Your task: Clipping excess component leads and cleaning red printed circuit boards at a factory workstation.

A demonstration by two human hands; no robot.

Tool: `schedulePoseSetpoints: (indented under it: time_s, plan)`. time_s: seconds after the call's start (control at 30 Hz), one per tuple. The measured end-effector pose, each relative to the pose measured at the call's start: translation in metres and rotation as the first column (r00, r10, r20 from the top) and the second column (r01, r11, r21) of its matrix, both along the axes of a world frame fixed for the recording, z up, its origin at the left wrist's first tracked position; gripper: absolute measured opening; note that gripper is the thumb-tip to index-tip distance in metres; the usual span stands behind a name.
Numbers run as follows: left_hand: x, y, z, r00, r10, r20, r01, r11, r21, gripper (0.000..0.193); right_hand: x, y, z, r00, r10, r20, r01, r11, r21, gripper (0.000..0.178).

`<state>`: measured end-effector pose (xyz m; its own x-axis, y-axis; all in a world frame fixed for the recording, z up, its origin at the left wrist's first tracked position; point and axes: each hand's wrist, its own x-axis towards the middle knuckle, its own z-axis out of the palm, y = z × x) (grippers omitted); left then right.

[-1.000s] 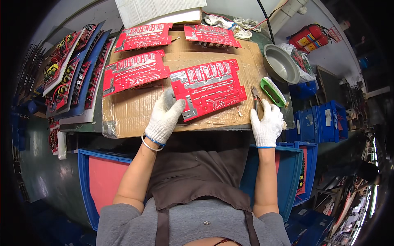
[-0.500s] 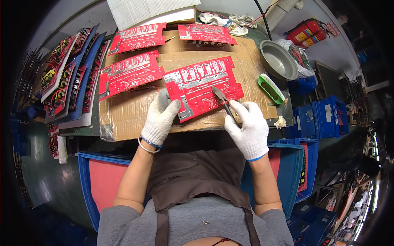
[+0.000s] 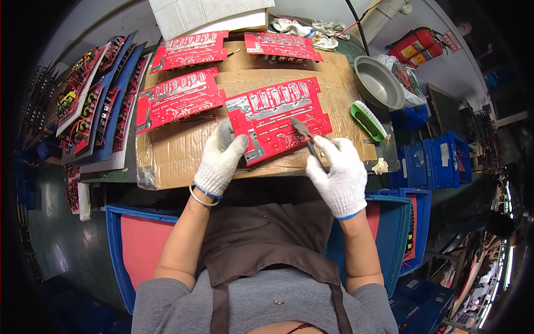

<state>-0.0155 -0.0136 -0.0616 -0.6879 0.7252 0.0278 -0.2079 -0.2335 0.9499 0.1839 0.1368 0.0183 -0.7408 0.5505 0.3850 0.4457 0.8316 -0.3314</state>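
A red circuit board (image 3: 278,118) lies solder side up near the front of the cardboard. My left hand (image 3: 218,161), in a white knit glove, is closed on the board's left edge, thumb on top and fingers partly hidden below. My right hand (image 3: 338,177), gloved the same way, is wrapped round the dark handles of a pair of wire cutters (image 3: 303,131). Their metal jaws point up and left over the middle of the board; I cannot tell if the tips touch it.
Several more red boards (image 3: 181,97) lie further back on the cardboard sheet (image 3: 172,161). A green-backed brush (image 3: 367,122) and a metal bowl (image 3: 378,82) are at the right. Boards stand racked on the left (image 3: 105,106). Blue bins (image 3: 114,234) flank my lap; gloves (image 3: 308,30) lie behind.
The view has shifted slightly. The cutters and my right hand have moved only a little over the board, while my left hand keeps its hold on the edge.
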Motion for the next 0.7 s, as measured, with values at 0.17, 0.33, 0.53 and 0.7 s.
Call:
schedulePoseSetpoints:
  time_s: [0.17,0.33,0.53,0.7]
  plan:
    - [-0.001,0.001,-0.003,1.0,-0.001,0.023,0.001,1.0,0.013,0.039,-0.003,-0.004,-0.001,0.999,0.048,-0.016,-0.048,0.999,0.003,0.037]
    - [0.0,0.001,-0.001,1.0,0.004,0.019,-0.004,1.0,0.006,0.039,0.0,-0.001,0.001,1.0,0.001,-0.022,-0.001,1.0,-0.005,0.037]
    - [0.0,0.002,0.0,1.0,0.006,0.029,-0.006,1.0,0.017,0.038,0.0,0.004,0.001,1.0,-0.004,-0.014,0.004,1.0,-0.01,0.036]
    - [0.0,0.002,-0.003,1.0,0.003,-0.001,-0.003,1.0,-0.006,0.038,0.009,0.018,-0.011,0.991,-0.107,-0.081,0.107,0.994,0.003,0.036]
